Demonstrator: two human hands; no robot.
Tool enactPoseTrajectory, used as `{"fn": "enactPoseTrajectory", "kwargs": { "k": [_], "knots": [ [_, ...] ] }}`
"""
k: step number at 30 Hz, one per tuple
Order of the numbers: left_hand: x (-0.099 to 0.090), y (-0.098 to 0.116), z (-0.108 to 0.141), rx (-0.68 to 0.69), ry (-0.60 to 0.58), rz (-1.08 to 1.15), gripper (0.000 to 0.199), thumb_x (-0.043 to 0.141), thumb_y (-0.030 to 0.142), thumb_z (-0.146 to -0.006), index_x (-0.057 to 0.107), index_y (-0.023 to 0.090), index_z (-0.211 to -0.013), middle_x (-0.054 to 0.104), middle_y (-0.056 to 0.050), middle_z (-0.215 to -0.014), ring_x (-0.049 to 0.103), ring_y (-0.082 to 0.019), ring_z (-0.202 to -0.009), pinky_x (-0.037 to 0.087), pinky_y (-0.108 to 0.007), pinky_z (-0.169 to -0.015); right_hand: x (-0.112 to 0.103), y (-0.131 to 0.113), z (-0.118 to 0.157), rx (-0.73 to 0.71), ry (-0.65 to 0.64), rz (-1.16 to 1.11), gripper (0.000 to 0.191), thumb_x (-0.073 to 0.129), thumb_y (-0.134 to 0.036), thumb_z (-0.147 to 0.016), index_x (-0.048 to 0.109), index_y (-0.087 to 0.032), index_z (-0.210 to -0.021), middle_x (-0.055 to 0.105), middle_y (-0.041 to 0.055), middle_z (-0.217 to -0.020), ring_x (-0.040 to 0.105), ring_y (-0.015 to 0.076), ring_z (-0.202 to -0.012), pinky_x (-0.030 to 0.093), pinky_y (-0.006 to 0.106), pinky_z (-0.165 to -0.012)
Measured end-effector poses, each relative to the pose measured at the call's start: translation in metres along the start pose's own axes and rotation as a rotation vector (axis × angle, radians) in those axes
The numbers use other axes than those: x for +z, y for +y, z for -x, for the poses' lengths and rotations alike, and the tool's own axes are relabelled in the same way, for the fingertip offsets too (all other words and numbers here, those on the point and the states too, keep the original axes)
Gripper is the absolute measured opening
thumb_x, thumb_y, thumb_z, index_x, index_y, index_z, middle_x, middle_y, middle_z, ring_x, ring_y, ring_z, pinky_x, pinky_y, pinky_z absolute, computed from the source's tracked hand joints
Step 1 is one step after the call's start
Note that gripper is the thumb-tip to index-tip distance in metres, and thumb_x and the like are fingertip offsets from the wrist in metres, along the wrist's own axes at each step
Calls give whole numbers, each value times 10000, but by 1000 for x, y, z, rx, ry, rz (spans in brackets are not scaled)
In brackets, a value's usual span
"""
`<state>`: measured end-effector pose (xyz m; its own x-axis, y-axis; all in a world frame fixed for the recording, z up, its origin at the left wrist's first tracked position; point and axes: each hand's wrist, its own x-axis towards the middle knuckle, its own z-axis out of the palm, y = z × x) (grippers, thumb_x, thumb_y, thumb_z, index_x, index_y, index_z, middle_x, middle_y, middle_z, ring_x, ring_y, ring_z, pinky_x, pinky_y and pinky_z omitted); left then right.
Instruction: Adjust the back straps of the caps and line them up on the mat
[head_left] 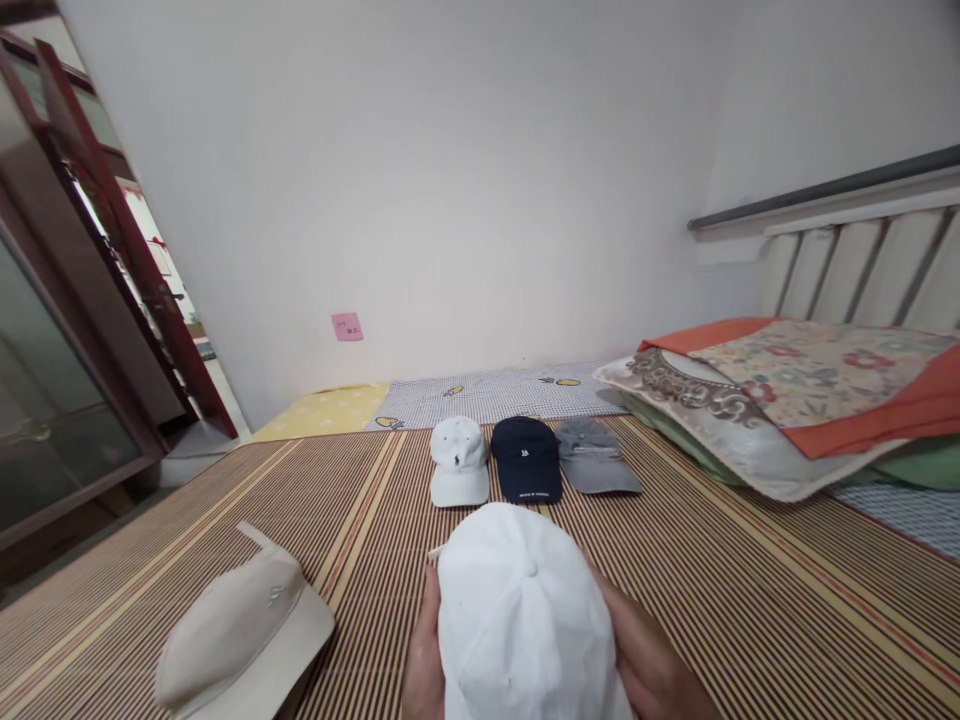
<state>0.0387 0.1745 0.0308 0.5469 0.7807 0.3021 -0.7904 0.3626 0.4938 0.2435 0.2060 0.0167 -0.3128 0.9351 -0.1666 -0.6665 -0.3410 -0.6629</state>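
Observation:
Between my two hands is a white baseball cap (525,610), its crown and top button turned up toward me. My left hand (424,655) grips its left side, and my right hand (649,650) grips the right; the cap hides many of the fingers. Beyond it, three caps sit side by side: a white cap with a small dark logo (459,462), a navy cap (526,462) and a grey cap (596,457). A beige cap (244,630) lies on its side at the lower left, its strap sticking up.
A striped mat (375,580) covers the bed beneath the caps. At the right are stacked pillows (847,385) beside a railed headboard (855,260). A pink note (346,327) sticks to the white wall (480,200). A dark red door (142,250) stands at the left.

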Motion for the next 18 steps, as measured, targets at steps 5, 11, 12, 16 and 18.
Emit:
{"fn": "enactPoseTrajectory", "kwargs": {
  "k": [5,11,12,16,18],
  "knots": [
    [-13,6,3,-11,-43,-7,929,84,800,-946,522,227,-1533,453,-82,-1632,208,-306,-1588,16,-449,-1303,0,8,-3,-71,128,46,435,925,-336,-684,827,-221,-1093,831,81,-1104,736,344,-1132,585,428,-979],
    [-15,1,-1,-31,-60,-35,908,67,776,-955,491,238,-1551,456,-74,-1628,192,-283,-1590,-1,-428,-1299,1,2,-3,-150,235,114,411,953,-336,-602,847,-219,-981,827,82,-1124,718,360,-1169,592,414,-970],
    [-16,0,-2,-26,-61,-29,894,77,771,-960,489,243,-1553,457,-71,-1627,191,-283,-1590,-1,-430,-1298,0,-1,-3,-153,233,117,422,953,-335,-598,846,-216,-988,824,85,-1137,713,364,-1179,590,419,-973],
    [-27,-3,-2,3,-44,-9,804,158,721,-1001,589,245,-1485,503,-79,-1600,224,-304,-1584,26,-459,-1304,-6,-10,-3,-203,221,123,430,936,-349,-606,847,-203,-1000,825,102,-1126,722,383,-1157,593,446,-967],
    [-32,-7,0,-16,26,-30,740,232,692,-1020,671,239,-1408,567,-98,-1551,298,-329,-1562,85,-492,-1305,-13,-17,-3,-238,226,134,431,916,-350,-624,845,-205,-1024,829,100,-1107,733,382,-1135,604,446,-947]
  ]
}}
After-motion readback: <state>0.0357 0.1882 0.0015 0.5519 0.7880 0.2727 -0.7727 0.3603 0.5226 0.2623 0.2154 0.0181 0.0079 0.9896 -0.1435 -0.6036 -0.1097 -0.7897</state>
